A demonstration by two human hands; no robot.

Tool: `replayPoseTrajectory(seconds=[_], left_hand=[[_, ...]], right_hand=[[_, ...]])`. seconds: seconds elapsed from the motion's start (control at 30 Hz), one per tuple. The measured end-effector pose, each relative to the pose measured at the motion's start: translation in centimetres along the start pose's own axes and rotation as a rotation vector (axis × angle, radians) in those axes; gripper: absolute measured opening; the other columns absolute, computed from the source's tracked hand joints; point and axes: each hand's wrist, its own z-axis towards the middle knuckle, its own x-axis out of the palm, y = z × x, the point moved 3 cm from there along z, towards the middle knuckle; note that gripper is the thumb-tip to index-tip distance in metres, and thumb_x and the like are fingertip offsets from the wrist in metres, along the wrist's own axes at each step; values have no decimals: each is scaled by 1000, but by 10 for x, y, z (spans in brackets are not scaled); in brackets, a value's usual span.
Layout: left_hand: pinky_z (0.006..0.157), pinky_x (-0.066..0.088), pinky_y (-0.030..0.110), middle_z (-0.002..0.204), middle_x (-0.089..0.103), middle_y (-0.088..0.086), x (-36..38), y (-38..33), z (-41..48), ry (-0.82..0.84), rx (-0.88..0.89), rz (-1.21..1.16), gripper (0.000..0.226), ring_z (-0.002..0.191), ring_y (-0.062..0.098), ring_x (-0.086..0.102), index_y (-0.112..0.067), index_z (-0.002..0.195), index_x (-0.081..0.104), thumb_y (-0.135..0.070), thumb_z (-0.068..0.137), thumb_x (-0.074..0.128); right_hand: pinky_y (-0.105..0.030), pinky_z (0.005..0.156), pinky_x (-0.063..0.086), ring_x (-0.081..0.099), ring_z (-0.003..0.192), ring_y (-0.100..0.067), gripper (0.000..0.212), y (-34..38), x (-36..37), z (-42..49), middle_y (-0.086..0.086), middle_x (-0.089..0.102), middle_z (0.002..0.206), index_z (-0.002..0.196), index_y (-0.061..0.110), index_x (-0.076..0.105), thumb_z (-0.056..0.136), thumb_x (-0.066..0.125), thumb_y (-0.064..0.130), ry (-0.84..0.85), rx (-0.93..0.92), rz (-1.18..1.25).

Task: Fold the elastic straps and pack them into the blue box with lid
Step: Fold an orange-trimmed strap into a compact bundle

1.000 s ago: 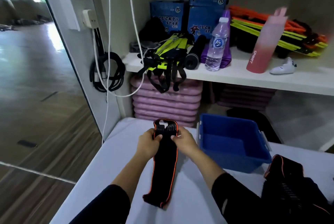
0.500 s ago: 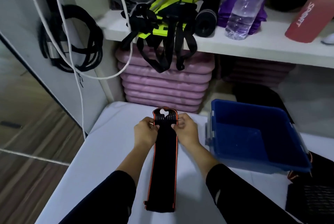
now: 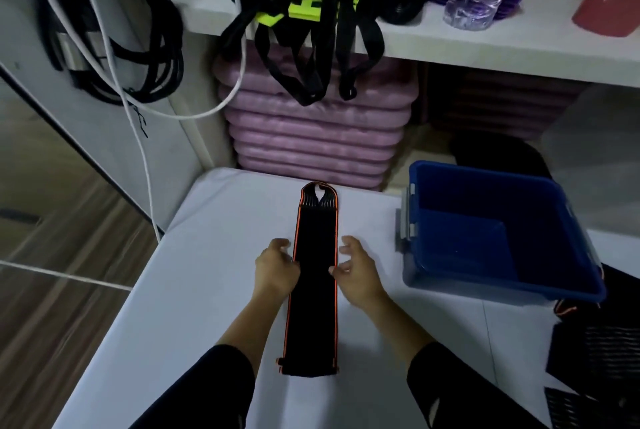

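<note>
Elastic strap [image 3: 315, 283], black with orange edging, laid flat and lengthwise on the white table [image 3: 194, 290], to the left of the blue box [image 3: 460, 245] and apart from it. Its looped end points away from the person.

The left hand [image 3: 275, 267] sits at the strap edge farther from the box, fingers loosely curled with their tips at the edging. The right hand [image 3: 356, 273] sits at the edge nearer the box, fingers spread and bent, thumb tip about touching the edging. Neither hand shows a pinch.

The strap looks light, limp and springy, so a fold will probably relax unless pressed flat. The near squared end seems the best place to take hold, one corner in each hand.

The box stands open and its visible floor is bare. No lid can be identified. A dark heap of further straps [image 3: 595, 352] lies beyond the box's near right corner.
</note>
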Motion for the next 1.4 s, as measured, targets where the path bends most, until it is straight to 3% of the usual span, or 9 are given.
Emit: replayPoseTrajectory(seconds=[0.1,0.2,0.4,0.57,0.73,0.87,1.03,1.17,1.4], left_hand=[[75,41,18,101,68,8,3,0,-9,35,48,4,38,81,14,56,-10,119,58,0,82,55],[80,39,16,106,67,3,-2,4,-13,41,59,-22,39,89,13,58,-15,117,60,-1,81,58],[70,37,0,98,63,-1,-4,30,-47,129,160,53,22,83,9,59,-20,99,68,-7,81,63],[87,51,29,104,61,7,-2,50,-74,157,131,80,33,90,22,62,-15,110,64,-1,81,58],[76,48,17,91,65,5,-3,57,-93,175,149,60,33,80,18,62,-19,110,65,-4,81,61],[64,38,4,95,59,-3,-8,65,-110,119,234,45,21,76,10,57,-22,99,70,-15,79,71],[72,40,7,93,64,-11,-7,71,-126,236,286,66,14,84,7,59,-24,96,72,-23,84,65],[83,48,24,93,63,-10,-2,73,-135,333,364,218,29,90,12,59,-30,100,70,-22,72,74],[77,47,21,93,67,1,1,74,-142,291,366,174,30,84,17,61,-19,109,66,-15,79,66]], right_hand=[[-39,92,53,61,102,-23,59,-2,7,-10,2,53,132,135,23,42,83,64,5,29,-61,-9],[-40,93,51,57,105,-22,59,1,0,-14,-2,50,131,136,21,41,84,61,1,69,-59,34],[-24,99,41,49,112,-12,33,3,-6,-55,-1,53,122,121,15,58,88,59,10,169,-243,-163],[-25,102,40,51,119,-19,41,-13,5,-81,-5,46,135,133,14,46,93,52,9,133,-103,-164],[-26,101,43,51,118,-18,41,-13,6,-101,-4,49,133,130,14,50,90,52,2,113,-63,-85],[-28,98,47,56,106,-12,21,-12,-2,-123,3,58,111,108,18,66,87,63,14,156,-193,-77],[-22,94,47,58,100,-9,28,-18,-5,-144,12,61,101,106,25,67,78,71,23,364,-212,-233],[-24,92,46,56,97,-12,29,-21,-3,-148,5,62,103,111,23,65,82,68,18,332,-261,-328],[-22,90,48,60,95,-9,24,-26,-3,-159,8,65,100,111,30,59,89,61,22,274,-290,-276]])
